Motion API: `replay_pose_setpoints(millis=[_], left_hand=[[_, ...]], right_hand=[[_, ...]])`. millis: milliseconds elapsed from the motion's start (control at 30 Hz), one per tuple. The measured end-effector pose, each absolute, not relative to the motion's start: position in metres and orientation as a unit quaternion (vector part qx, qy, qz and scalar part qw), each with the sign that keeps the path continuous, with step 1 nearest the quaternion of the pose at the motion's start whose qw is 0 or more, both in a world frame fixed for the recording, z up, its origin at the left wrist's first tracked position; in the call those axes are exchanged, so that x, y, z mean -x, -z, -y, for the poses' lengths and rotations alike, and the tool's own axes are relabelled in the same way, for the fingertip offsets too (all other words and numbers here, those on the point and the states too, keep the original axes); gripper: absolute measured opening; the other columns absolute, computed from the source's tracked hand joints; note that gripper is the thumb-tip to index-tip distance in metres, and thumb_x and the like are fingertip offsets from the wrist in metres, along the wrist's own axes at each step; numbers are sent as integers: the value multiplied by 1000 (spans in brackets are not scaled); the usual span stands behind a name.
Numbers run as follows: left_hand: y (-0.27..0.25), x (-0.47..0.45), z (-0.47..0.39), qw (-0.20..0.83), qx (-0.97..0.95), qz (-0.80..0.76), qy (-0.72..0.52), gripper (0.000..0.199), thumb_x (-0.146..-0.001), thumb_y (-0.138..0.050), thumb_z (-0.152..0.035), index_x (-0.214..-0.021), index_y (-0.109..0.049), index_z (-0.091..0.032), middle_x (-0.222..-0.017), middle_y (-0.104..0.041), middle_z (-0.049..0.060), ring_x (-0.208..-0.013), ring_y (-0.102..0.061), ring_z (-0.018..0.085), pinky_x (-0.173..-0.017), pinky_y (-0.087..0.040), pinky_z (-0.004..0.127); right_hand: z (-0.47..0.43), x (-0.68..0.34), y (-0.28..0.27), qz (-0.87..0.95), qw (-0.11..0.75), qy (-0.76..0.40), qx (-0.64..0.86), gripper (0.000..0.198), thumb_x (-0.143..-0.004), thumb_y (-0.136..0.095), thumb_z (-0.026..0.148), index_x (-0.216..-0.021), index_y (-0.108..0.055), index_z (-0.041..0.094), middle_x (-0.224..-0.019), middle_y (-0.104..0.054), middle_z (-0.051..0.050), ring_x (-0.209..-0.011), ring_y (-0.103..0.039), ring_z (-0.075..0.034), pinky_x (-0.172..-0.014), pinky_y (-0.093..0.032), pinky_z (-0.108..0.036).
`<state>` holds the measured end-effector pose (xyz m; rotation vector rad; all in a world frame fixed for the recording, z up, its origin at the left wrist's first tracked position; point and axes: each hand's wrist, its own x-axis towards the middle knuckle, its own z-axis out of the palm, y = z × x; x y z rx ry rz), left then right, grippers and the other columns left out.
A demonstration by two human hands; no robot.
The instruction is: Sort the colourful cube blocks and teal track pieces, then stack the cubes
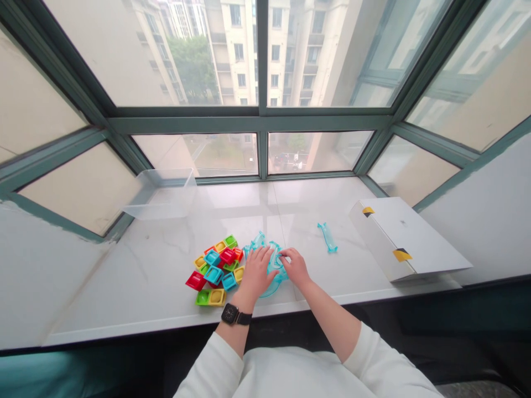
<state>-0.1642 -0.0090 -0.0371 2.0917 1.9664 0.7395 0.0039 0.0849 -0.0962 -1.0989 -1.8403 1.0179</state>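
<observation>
Several clear blue plastic track pieces (272,290) lie in a loose heap on the white marble-look sill. My left hand (258,272), with a black watch on its wrist, rests over the heap's left part, fingers stretched forward and thumb apart. On the heap's right side my right hand (295,266) has thumb and forefinger pinched at the edge of a clear blue piece (279,255). My hands partly hide the heap, so the exact shape of that piece is unclear. Left of my left hand are colourful plastic blocks (213,275) in red, yellow, green and blue, some stacked on others.
One separate clear blue track piece (328,239) lies to the right. Farther right stands a white box (418,235) with yellow-and-black stickers. A transparent plastic bin (170,210) sits at the back left. Window frames (263,122) close off the back, and the sill's front edge (166,323) is near my body.
</observation>
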Motion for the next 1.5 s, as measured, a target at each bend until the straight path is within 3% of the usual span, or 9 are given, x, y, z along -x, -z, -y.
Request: replay_pose_setpoints(millis=[200,400,533,667,933,1033,1133,1333,1500], left_hand=[[51,161,7,115,-715,-662,-192,53,-95,-66,-33,-147,-56,-25,-144,-67,12,-142,-52,39,-125,-22,69],[51,158,2,118,-718,-659,-192,28,-97,-58,-19,-118,-75,-26,-145,-67,9,-129,-64,34,-123,-24,71],[51,158,-1,113,-717,-662,-186,30,-96,-52,-12,-96,-79,-25,-141,-70,8,-120,-69,31,-123,-29,69],[52,157,-2,110,-710,-671,-183,32,-95,-52,-11,-88,-80,-24,-138,-71,10,-117,-71,32,-123,-31,68],[27,148,5,181,-657,-664,-307,30,-98,-59,-30,-123,-74,-22,-142,-68,14,-140,-55,36,-122,-34,63],[1,141,14,344,-542,-649,-408,44,-104,-50,-47,-137,-65,-22,-137,-70,14,-128,-64,33,-113,-48,54],[-25,134,25,529,-375,-604,-464,65,-101,-51,-62,-153,-50,-22,-141,-65,16,-121,-66,35,-94,-60,48],[-52,129,48,637,-274,-509,-510,81,-88,-77,-55,-156,-46,-25,-154,-50,17,-120,-63,29,-83,-63,37],[-59,131,65,634,-291,-476,-535,64,-92,-73,-42,-148,-52,-21,-138,-63,16,-90,-67,17,-73,-58,31]], right_hand=[[-93,-8,106,673,388,-455,435,18,-87,-65,39,-91,-75,24,-97,-73,-5,-94,-69,-23,-91,-56,-39],[-103,-13,111,601,395,-528,452,30,-81,-70,50,-91,-75,22,-89,-77,-5,-85,-71,-24,-86,-57,-40],[-111,-18,107,546,412,-568,457,39,-77,-72,58,-91,-73,21,-87,-78,-6,-84,-72,-24,-84,-59,-41],[-120,-26,100,498,436,-584,470,45,-77,-72,62,-94,-70,21,-91,-76,-7,-80,-71,-21,-81,-60,-40],[-101,-39,52,552,448,-550,439,36,-86,-73,54,-100,-72,21,-102,-74,-8,-98,-68,-25,-93,-56,-43],[-75,-42,21,707,447,-422,350,19,-100,-60,37,-102,-73,24,-116,-71,-10,-113,-66,-25,-103,-53,-44],[-50,-41,-3,787,426,-351,276,23,-105,-52,24,-112,-74,27,-120,-69,-9,-115,-67,-23,-102,-56,-42],[-16,-34,-27,831,427,-300,192,45,-102,-53,14,-144,-58,30,-133,-68,-10,-125,-65,-25,-104,-58,-43],[-4,-44,-43,788,493,-280,238,43,-101,-55,16,-142,-57,29,-129,-67,-12,-123,-65,-28,-104,-57,-49]])
